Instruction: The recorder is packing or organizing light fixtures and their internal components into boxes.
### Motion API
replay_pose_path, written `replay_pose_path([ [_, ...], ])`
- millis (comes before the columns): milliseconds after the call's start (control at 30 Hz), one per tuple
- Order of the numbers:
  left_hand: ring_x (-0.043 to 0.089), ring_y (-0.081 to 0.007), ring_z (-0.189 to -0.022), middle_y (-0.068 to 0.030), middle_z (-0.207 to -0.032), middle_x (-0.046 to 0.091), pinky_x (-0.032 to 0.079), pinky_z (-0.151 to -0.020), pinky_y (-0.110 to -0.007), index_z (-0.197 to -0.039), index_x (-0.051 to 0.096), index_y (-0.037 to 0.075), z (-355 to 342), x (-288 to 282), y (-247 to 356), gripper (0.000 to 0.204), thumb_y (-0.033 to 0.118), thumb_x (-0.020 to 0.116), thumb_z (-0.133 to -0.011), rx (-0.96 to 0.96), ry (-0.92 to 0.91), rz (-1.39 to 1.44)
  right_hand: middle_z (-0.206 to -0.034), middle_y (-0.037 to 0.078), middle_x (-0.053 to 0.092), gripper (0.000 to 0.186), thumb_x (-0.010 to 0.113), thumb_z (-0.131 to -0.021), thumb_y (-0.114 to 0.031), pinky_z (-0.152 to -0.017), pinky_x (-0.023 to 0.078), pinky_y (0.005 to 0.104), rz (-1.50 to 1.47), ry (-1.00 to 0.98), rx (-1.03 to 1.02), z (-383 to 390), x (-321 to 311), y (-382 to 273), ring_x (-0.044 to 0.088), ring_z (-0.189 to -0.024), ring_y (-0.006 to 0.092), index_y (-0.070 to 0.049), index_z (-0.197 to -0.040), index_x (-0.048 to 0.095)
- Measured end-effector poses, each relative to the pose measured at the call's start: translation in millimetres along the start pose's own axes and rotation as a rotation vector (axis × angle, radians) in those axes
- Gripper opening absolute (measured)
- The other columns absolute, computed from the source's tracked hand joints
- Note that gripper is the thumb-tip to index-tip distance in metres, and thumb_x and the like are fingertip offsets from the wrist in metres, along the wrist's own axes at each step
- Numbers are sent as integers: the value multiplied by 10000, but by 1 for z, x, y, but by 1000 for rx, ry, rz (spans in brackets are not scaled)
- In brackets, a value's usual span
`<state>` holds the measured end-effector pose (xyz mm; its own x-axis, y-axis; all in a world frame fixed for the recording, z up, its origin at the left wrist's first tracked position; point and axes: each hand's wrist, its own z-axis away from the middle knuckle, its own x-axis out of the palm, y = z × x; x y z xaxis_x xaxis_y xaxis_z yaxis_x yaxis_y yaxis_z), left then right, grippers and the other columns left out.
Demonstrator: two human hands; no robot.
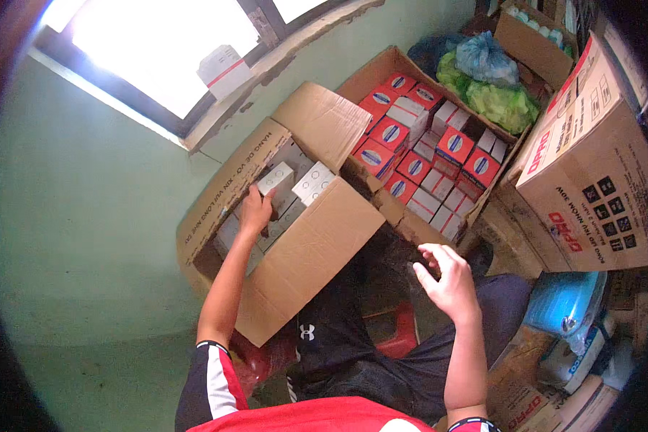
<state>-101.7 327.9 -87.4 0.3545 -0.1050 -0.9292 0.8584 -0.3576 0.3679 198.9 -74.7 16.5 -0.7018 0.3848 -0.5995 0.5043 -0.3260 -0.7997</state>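
Note:
My left hand (255, 209) reaches into an open cardboard carton (311, 254) against the wall and grips a small white box (273, 177) at its near end. More white boxes (312, 181) lie in that carton, one group at its right side. My right hand (444, 281) hangs open with bent fingers at the near edge of a second carton (419, 234). That carton holds several small red-and-white boxes (392, 135) in rows and stacks.
A large printed carton (583, 187) stands at the right, above a blue wrapped bundle (561, 302). Green and blue plastic bags (497, 101) lie behind the red boxes. A window with a white box (223, 72) on its sill is at upper left. My legs (345, 338) are below.

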Motion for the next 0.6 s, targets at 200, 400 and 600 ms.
replay_pose_path([
  [200, 585, -536, -1318, -363, -1389, 628, 462, -1113, -556, -1527, 492, -25, -40, 11, 8, 742, 556, 554, -1071, -6, 23, 95, -1117, 160, 747, 355, 776, -940, -219, -908, 596, 440, 29, -31, 32, -4, 2, 2, 750, -1018, 343, -54, -1247, 704],
  [400, 519, -536, -1394, -363, -1469, 573, 390, -1185, -534, -1533, 492, -37, -72, 46, 13, 796, 610, 525, -1069, -62, 13, 104, -1120, 162, 745, 356, 770, -946, -232, -919, 592, 445, 52, -32, 37, -8, 3, 5, 744, -1036, 348, -54, -1248, 704],
  [600, 542, -513, -1374, -350, -1460, 587, 400, -1168, -522, -1470, 568, -41, -72, 63, 2, 755, 593, 550, -1062, -203, -73, 161, -1106, 170, 744, 360, 769, -946, -239, -913, 592, 445, 66, -76, 54, -7, 1, 1, 744, -1024, 354, -50, -1246, 703],
])
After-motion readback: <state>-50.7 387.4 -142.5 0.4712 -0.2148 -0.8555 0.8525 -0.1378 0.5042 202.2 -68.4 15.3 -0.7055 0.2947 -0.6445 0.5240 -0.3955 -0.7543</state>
